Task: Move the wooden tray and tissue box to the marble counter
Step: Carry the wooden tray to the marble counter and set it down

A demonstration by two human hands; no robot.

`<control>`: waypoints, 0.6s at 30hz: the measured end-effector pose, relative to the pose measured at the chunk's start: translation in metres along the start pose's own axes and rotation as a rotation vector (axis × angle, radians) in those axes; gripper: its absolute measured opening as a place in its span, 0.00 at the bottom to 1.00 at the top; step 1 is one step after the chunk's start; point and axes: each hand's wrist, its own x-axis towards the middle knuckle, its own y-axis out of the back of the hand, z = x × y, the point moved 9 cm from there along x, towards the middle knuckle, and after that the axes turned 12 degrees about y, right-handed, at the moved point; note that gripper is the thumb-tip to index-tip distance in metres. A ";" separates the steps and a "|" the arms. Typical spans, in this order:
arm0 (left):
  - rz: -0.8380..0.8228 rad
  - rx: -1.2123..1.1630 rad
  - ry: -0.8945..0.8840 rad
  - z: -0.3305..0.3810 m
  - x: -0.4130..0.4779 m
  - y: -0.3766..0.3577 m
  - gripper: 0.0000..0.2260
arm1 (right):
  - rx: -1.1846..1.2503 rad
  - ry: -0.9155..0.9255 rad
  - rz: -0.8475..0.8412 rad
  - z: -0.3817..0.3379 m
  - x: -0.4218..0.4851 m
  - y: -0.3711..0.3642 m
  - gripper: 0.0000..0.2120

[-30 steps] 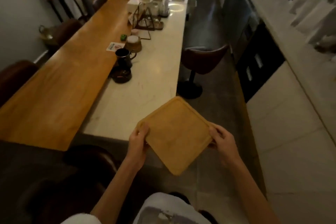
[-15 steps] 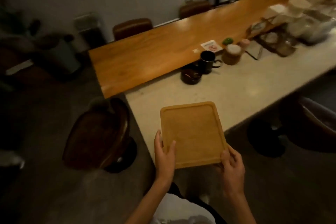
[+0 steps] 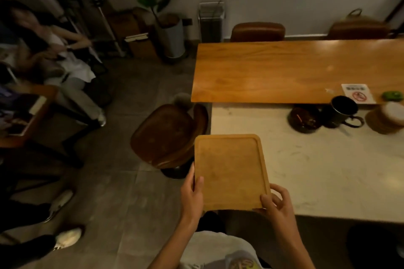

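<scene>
Tray (image 3: pixel 230 170) swung over marble counter (image 3: pixel 328 170) corner — both hands gripping | no legible writing

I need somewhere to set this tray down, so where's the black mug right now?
In the head view the mug stands at the far right of the marble counter, against the wooden table's edge, between a dark ashtray and a stack of coasters.

Tray hides left fingers (image 3: pixel 197 183); right edge crops round coaster stack (image 3: pixel 389 119).
</scene>
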 end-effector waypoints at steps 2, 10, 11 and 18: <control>-0.050 0.004 0.002 0.006 0.023 -0.002 0.22 | -0.184 0.013 -0.102 -0.006 0.025 -0.012 0.27; -0.182 0.077 0.047 0.018 0.097 -0.036 0.24 | -0.468 0.183 0.043 -0.032 0.103 -0.028 0.17; -0.192 0.098 0.053 0.019 0.105 -0.043 0.24 | -0.484 0.198 0.058 -0.032 0.115 -0.030 0.14; -0.141 0.226 0.160 0.019 0.150 -0.063 0.23 | -0.673 0.110 0.120 -0.015 0.185 -0.014 0.18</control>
